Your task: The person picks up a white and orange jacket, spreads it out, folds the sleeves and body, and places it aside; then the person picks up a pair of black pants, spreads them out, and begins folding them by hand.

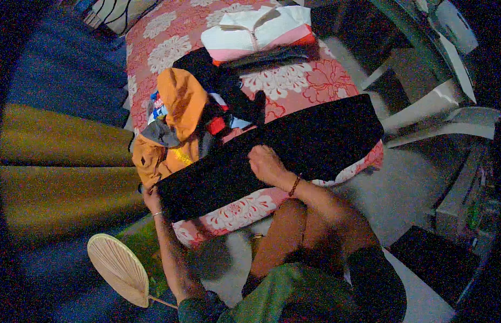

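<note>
A long black garment point(315, 139), likely trousers, lies flat and slanting across the near part of a padded surface covered in pink floral cloth point(242, 212). At its left end, my left hand point(151, 198) grips the edge of the dark fabric. My right hand point(267, 163) is curled on the middle of the garment, its fingertips hidden; whether it pinches cloth I cannot tell. Just beyond my left hand sits a heap of clothes, with an orange garment point(182, 101) on top. Black clothing point(194, 64) and red, blue and grey pieces show in the same heap.
Folded white, pink and red clothing point(258, 34) is stacked at the far end. A woven hand fan point(119, 270) lies at lower left, near a yellow-brown and blue cloth drape point(69, 137). My bent knee point(289, 214) is close to the near edge. White furniture parts point(432, 105) stand on the right.
</note>
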`<state>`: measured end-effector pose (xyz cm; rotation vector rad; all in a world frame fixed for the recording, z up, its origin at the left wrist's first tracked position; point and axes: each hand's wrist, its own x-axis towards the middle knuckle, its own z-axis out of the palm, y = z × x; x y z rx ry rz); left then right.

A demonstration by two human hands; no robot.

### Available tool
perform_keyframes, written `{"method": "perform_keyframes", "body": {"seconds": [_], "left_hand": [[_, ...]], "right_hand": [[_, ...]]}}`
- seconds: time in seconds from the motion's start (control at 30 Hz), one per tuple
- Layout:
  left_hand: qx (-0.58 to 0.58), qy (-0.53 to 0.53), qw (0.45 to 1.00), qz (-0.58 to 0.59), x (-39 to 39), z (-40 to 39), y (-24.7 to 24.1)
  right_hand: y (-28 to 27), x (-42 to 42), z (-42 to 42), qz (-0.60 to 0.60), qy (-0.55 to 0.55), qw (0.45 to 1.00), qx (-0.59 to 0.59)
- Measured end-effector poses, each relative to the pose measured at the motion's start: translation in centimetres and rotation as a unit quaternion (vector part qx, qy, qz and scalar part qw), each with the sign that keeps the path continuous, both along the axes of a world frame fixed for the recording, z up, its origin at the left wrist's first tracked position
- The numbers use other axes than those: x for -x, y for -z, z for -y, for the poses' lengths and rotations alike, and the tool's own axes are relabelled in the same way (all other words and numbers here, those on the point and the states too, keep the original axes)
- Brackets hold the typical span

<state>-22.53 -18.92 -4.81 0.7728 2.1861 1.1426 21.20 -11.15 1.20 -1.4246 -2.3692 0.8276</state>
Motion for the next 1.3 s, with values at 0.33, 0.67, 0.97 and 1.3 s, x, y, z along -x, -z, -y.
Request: {"method": "perform_keyframes", "body": {"seconds": [0.33, 0.67, 0.97, 1.3], "left_hand": [[-0.075, 0.031, 0.992, -0.092, -0.8, 0.5, -2.4], [-0.041, 0.047, 0.99, -0.125, -4.7, -1.4, -6.6], [-0.013, 0.033, 0.989, -0.141, -5.0, -1.1, -5.2], [-0.006, 0.045, 0.993, -0.107, -7.3, -1.9, -9.6]], "right_hand": [[1.5, 4.7, -0.9, 0.031, 0.034, 0.998, -0.037], [2.6, 7.4, -1.5, 0.088, 0.085, 0.992, -0.038], [3.0, 8.5, -0.3, 0.088, 0.058, 0.988, -0.117], [1.5, 10.6, 1.9, -0.05, 0.01, 0.997, -0.065]]}}
